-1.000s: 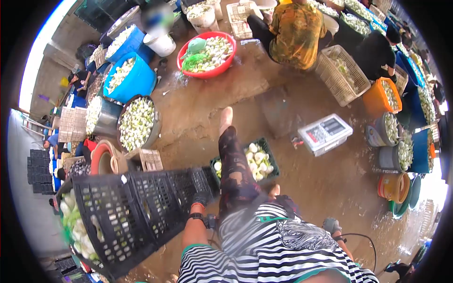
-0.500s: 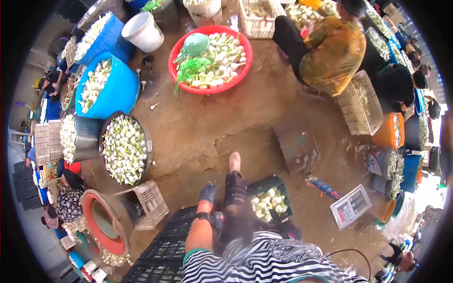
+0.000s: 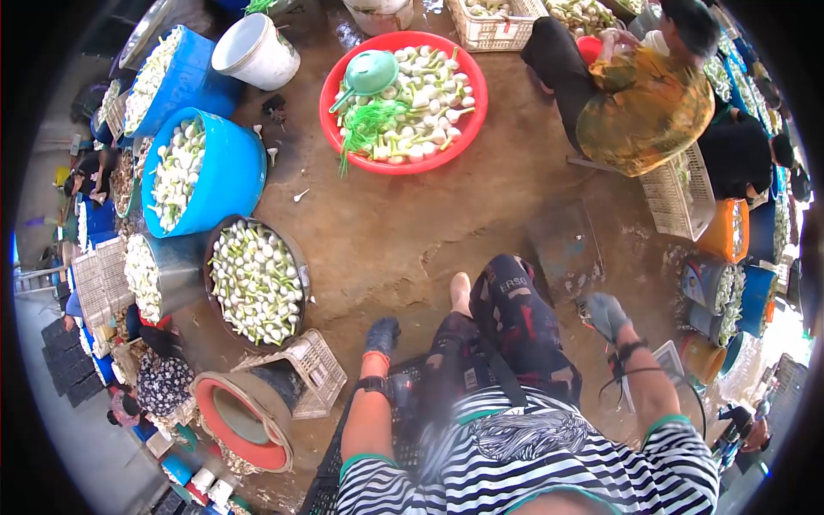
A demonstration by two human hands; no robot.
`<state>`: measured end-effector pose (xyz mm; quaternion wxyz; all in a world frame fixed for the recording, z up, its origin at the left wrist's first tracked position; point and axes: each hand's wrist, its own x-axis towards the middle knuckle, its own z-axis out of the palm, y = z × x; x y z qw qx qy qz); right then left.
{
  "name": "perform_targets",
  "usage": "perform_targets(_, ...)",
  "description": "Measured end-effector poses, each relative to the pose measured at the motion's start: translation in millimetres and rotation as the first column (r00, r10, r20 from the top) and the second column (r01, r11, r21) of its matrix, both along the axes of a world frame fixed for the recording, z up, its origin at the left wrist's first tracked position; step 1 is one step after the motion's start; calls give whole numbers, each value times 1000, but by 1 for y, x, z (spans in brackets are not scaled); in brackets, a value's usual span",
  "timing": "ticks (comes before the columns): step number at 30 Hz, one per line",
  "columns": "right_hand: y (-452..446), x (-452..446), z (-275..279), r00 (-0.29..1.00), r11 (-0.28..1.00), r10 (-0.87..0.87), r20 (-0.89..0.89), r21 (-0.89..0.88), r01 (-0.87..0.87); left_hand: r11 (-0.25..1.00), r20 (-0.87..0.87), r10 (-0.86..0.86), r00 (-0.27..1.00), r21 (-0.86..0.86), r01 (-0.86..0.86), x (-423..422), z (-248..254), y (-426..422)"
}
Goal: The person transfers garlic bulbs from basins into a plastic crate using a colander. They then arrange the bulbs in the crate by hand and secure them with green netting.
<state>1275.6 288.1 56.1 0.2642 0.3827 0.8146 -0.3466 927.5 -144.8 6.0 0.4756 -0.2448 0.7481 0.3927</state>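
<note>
My left hand (image 3: 381,336), in a dark blue-grey glove, hangs over the edge of a black plastic crate (image 3: 330,459). Its fingers look loosely extended, with nothing visible in them. A grey glove covers my right hand (image 3: 608,316), held low beside my right leg, over or at the post of the platform scale. Blur hides whether its fingers close on anything. Most of the scale's display (image 3: 669,360) is behind my right forearm. Ahead, a red basin (image 3: 330,142) holds garlic bulbs with green stems, a green colander (image 3: 371,72) and green netting (image 3: 371,127).
At left stand a blue tub (image 3: 236,176), a dark basin (image 3: 300,292), both full of garlic, and a tilted pale crate (image 3: 324,373). A person (image 3: 648,112) sits at upper right by another crate (image 3: 687,219). Loose bulbs lie on the wet floor (image 3: 369,232).
My right arm has come into view, reaching down toward the scale. My right leg now shows, covering the green crate of garlic. The view has shifted, with surrounding things farther right.
</note>
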Motion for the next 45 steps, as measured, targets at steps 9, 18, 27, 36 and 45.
perform_targets(9,100,-379,-119,934,956,270,-234,181,-231,968,-149,136,979,233,-99,-127,-121,105)
perform_targets(18,113,-646,-327,530,500,835,-149,608,-617,955,-17,235,972,191,-228,-103,-194,187)
perform_targets(27,64,-615,-319,614,850,500,-611,209,-484,284,420,779,466,427,-859,-54,-211,185)
perform_targets(36,-87,-535,-307,832,727,477,-284,-404,-555,189,329,886,327,387,-902,-50,-168,140)
perform_targets(45,75,-611,-374,718,652,515,-468,-331,-682,-431,733,673,95,494,-755,-174,-205,277)
